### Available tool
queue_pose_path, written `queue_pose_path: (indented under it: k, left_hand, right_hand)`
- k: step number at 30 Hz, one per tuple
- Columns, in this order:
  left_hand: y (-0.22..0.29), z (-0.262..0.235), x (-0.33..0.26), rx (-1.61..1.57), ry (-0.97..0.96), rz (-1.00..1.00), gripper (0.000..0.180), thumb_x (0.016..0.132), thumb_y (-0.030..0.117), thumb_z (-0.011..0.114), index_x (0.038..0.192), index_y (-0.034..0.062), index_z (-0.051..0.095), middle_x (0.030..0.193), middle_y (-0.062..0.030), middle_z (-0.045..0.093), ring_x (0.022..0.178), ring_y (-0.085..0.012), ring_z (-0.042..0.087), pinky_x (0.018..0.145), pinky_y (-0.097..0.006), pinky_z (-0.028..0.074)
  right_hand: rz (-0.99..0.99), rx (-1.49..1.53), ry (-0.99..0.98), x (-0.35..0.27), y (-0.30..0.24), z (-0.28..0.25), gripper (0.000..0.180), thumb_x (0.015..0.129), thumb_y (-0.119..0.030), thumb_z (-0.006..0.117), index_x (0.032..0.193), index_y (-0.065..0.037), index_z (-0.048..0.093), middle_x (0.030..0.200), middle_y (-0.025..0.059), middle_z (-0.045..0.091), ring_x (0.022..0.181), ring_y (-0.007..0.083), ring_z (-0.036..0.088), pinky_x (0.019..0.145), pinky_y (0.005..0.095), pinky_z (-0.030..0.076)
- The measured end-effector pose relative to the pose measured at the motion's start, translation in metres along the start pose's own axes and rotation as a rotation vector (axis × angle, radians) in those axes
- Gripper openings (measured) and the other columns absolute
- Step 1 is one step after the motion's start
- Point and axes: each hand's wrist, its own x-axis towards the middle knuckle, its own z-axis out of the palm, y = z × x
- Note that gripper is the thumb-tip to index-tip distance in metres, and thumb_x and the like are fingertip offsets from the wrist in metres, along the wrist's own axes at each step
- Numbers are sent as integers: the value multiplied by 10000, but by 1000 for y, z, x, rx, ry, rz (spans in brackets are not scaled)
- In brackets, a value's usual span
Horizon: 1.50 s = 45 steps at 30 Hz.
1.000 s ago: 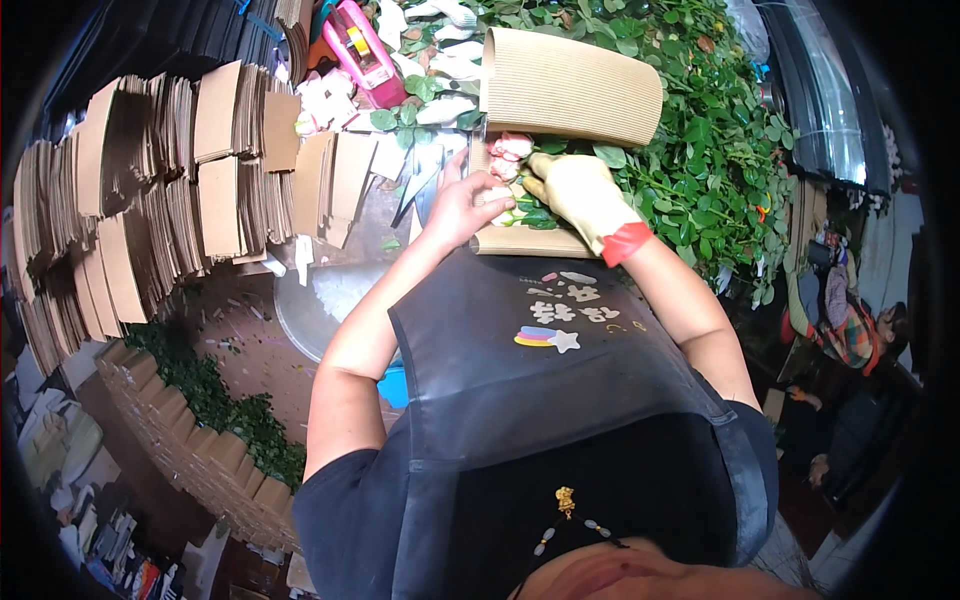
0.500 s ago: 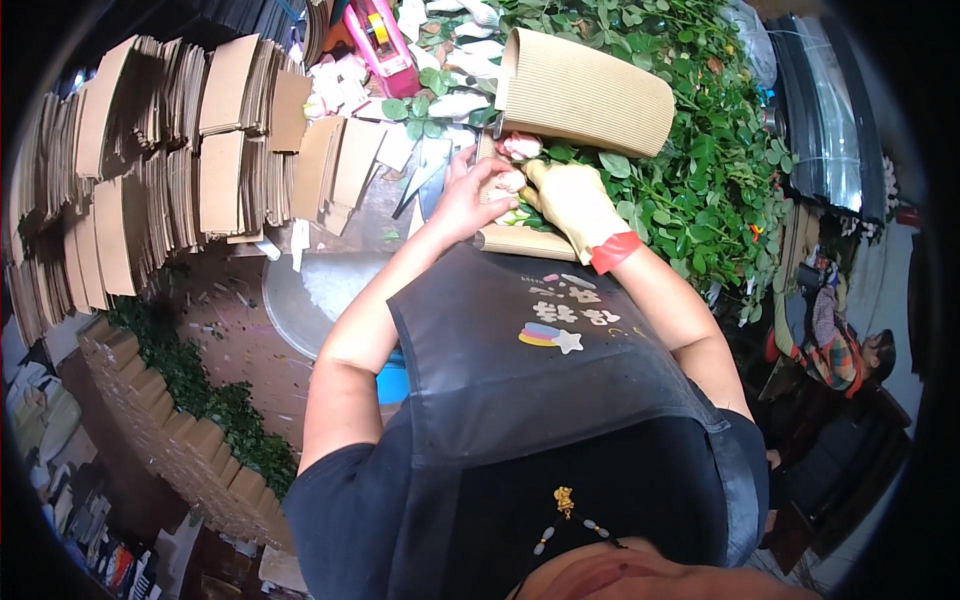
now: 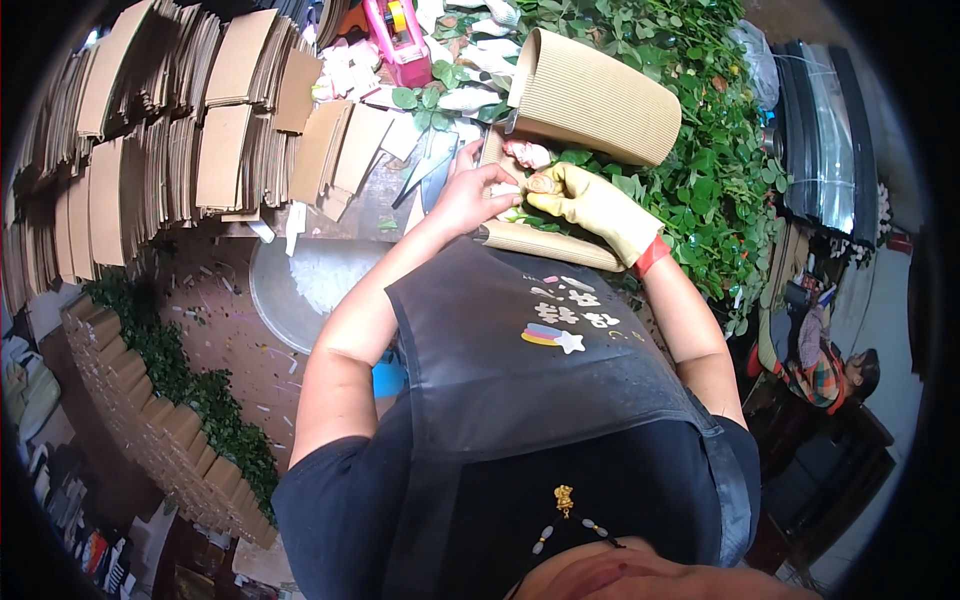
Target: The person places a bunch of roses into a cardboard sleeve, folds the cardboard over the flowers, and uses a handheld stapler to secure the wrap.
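The wrapper (image 3: pixel 598 98) is matt cardboard, finely ridged; the stacked cards (image 3: pixel 222 155) are smooth, dull cardboard; the glove (image 3: pixel 600 212) looks like rubber with a soft sheen; the apron (image 3: pixel 545 385) looks like smooth coated cloth, faintly glossy; the shirt (image 3: pixel 335 510) is matt cloth; the tape dispenser (image 3: pixel 407 66) is shiny plastic; the leaves (image 3: pixel 702 195) look glossy; the pendant (image 3: pixel 564 497) looks like polished metal.

Showing yellow on the glove (image 3: pixel 615 219), red on its cuff (image 3: pixel 652 256), ribbed tan on the cardboard roll (image 3: pixel 600 105), peach on the rose (image 3: pixel 541 184).
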Motion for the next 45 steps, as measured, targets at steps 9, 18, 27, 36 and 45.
queue_pose_path:
  k: [9,18,27,36,45]
  left_hand:
    - [6,-2,0,55,-2,-46,280,826,265,874,1079,164,811,1437,-294,425,1472,-441,318,1215,-501,328]
    - [-8,3,4,27,-82,-74,327,838,253,865,1126,136,761,1356,-221,493,1434,-329,360,1124,-432,430]
    - [-39,11,5,-73,-134,-99,285,939,167,799,1189,52,726,937,4,702,717,-35,601,644,-217,528]
    - [4,-4,4,-14,-69,-59,652,793,241,891,1362,121,597,1575,-311,314,1564,-442,176,1241,-509,295]
    - [16,-9,10,-67,-107,-123,583,810,249,892,1338,150,666,1544,-274,375,1524,-405,278,1222,-503,335]
  right_hand:
    - [-38,-758,-27,-53,-64,-11,564,969,-561,671,1070,-10,733,1007,205,675,965,338,662,857,430,507]
    - [-311,-1210,256,-95,-76,-49,356,952,-347,695,1151,-52,692,955,201,734,920,370,718,837,481,568]
    - [-353,-1178,514,0,-21,-2,273,998,-414,647,1057,-157,719,860,129,739,828,355,732,724,490,566]
    - [-474,-1199,273,23,2,8,176,904,-256,685,892,-89,742,782,145,733,751,345,749,667,463,575]
    - [-493,-1165,274,40,14,11,178,885,-213,637,887,-80,755,826,168,750,773,326,765,704,443,591]
